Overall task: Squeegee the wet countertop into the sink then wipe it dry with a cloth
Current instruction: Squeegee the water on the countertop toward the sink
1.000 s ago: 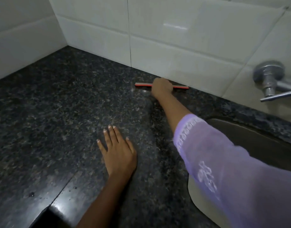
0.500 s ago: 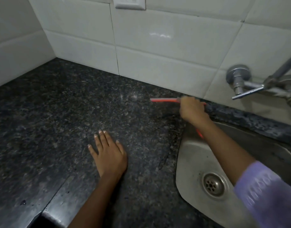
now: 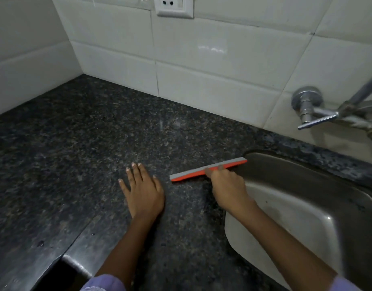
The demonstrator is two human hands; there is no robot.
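Looks like a home kitchen, pretty plain one. Dark speckled granite countertop (image 3: pixel 80 148) running into a corner, white glazed wall tiles (image 3: pixel 218 59) behind it, a steel sink (image 3: pixel 307 206) sunk into the stone on the right. Chrome wall-mounted tap (image 3: pixel 315 114) above the sink, and a white power socket (image 3: pixel 174 6) set into the tiles up top.

1. The squeegee (image 3: pixel 208 168) is a long narrow bar with an orange body and a grey blade strip along its far edge. It lies low across the bench (image 3: pixel 86 148), held at its middle by the right grip (image 3: pixel 228 186).
2. Its end right of the grip reaches over the rim of the steel sink (image 3: pixel 302 206); the other end lies on dark speckled stone.
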